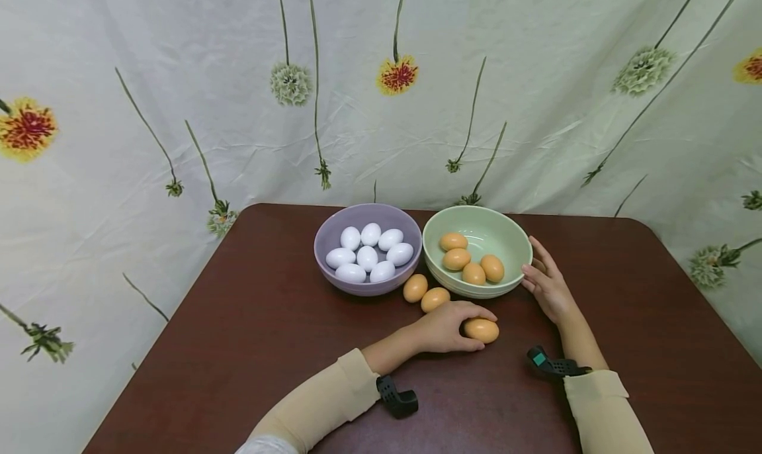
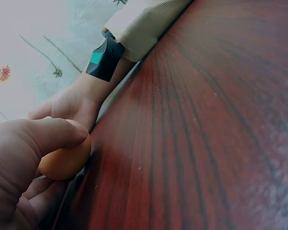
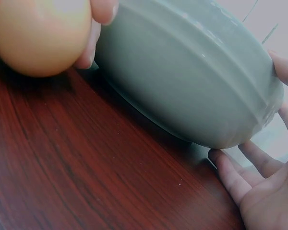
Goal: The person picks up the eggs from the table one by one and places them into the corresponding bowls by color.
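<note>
A brown egg [image 1: 482, 330] lies between the thumb and fingers of my left hand [image 1: 443, 328], in front of the green bowl [image 1: 476, 292]. In the left wrist view, the thumb [image 2: 67, 134] curves over that egg [image 2: 67, 160] and fingers reach beneath it. My right hand [image 1: 548, 285] rests against the right side of the green bowl, its fingers loosely extended; the right wrist view has its fingertips at the bowl's lower wall [image 3: 182, 86]. Several brown eggs [image 1: 456, 259] sit inside this bowl. Two more brown eggs, one nearer the bowls [image 1: 415, 288] and one beside my left hand [image 1: 435, 300], lie on the table.
To the left of the green bowl, close against it, stands a purple bowl [image 1: 369, 286] holding several white eggs [image 1: 367, 259]. Both bowls are near the back edge of the dark brown table [image 1: 250, 321]. A flower-patterned cloth [image 1: 369, 130] hangs behind it.
</note>
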A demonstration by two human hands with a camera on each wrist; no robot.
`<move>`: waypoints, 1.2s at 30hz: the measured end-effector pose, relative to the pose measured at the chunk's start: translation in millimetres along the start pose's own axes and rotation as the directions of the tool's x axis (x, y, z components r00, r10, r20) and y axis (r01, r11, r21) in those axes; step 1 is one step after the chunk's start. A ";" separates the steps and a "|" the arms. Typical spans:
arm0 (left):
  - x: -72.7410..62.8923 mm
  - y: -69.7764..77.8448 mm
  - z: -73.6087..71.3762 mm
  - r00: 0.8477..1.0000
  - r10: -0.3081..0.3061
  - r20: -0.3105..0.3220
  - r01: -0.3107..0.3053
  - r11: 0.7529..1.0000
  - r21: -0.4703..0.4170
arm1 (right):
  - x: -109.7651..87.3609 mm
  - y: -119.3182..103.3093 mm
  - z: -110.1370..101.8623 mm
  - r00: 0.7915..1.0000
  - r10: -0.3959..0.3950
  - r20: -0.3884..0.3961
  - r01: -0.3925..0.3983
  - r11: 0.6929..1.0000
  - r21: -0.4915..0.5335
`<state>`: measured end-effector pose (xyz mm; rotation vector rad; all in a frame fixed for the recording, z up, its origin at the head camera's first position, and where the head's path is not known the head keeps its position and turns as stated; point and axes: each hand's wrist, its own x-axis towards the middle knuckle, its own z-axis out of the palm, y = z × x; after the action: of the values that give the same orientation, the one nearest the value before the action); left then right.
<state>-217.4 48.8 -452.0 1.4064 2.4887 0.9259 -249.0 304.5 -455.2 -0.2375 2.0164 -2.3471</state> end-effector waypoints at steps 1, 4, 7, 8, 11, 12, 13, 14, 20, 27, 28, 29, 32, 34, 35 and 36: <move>-0.1 0.0 -0.1 1.000 0.000 0.000 0.000 1.000 -0.005 | 0.0 -0.1 0.1 1.000 -0.001 0.000 0.001 1.000 0.001; -0.7 1.2 -1.9 1.000 0.004 -0.002 -0.004 1.000 -0.015 | 0.0 -0.3 0.3 1.000 -0.002 0.000 0.002 1.000 0.004; -0.6 3.3 -4.7 1.000 0.002 -0.008 -0.003 0.999 -0.043 | 0.0 -0.1 0.2 1.000 0.000 -0.001 0.000 1.000 0.004; -0.5 4.1 -5.9 1.000 0.000 -0.011 0.000 0.999 -0.054 | 0.0 0.0 0.1 1.000 0.001 -0.002 -0.001 1.000 0.004; 0.2 5.9 -9.8 1.000 -0.001 -0.016 0.000 0.997 -0.072 | 0.0 0.4 0.1 1.000 0.006 -0.004 -0.006 1.000 0.002; 0.6 6.4 -11.3 1.000 0.000 -0.016 -0.001 0.998 -0.070 | 0.1 0.5 0.1 1.000 0.006 -0.004 -0.006 1.000 0.002; 1.0 6.9 -12.9 1.000 0.004 -0.016 -0.005 0.998 -0.067 | 0.1 0.7 0.1 1.000 0.006 -0.005 -0.006 1.000 0.003; 1.4 7.3 -14.7 1.000 0.006 -0.015 -0.007 0.998 -0.060 | 0.2 0.9 0.0 1.000 0.006 -0.006 -0.006 1.000 0.004; 3.3 9.9 -29.7 0.999 0.023 -0.025 -0.024 0.999 -0.032 | 0.5 2.4 -0.7 1.000 0.001 0.000 -0.001 1.000 0.007; 7.8 11.7 -45.4 0.997 0.059 -0.043 -0.061 0.997 -0.048 | 0.2 1.3 -0.6 1.000 -0.008 0.003 0.008 1.000 0.013; 8.6 12.3 -47.5 0.997 0.063 -0.045 -0.065 0.996 -0.057 | 0.1 1.1 -0.7 1.000 -0.009 0.003 0.009 1.000 0.014; 9.4 13.0 -49.8 0.997 0.063 -0.047 -0.066 0.996 -0.066 | 0.1 0.9 -0.8 1.000 -0.009 0.002 0.009 1.000 0.015; 13.1 15.3 -56.2 0.996 0.068 -0.050 -0.073 0.992 -0.099 | 0.1 0.5 -1.2 1.000 -0.014 0.006 0.014 1.000 0.015; 16.2 17.0 -60.1 0.996 0.072 -0.048 -0.077 0.990 -0.121 | 0.1 0.7 -1.5 1.000 -0.014 0.005 0.014 1.000 0.016; 17.7 18.0 -62.1 0.996 0.073 -0.048 -0.079 0.989 -0.125 | 0.1 0.8 -1.6 1.000 -0.015 0.005 0.015 1.000 0.016; 19.2 19.0 -63.9 0.996 0.075 -0.048 -0.081 0.988 -0.132 | 0.1 0.9 -1.6 1.000 -0.014 0.006 0.014 1.000 0.014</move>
<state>-239.7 43.2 -386.5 1.4641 2.3667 1.1267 -249.3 305.9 -456.4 -0.2594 2.0012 -2.3650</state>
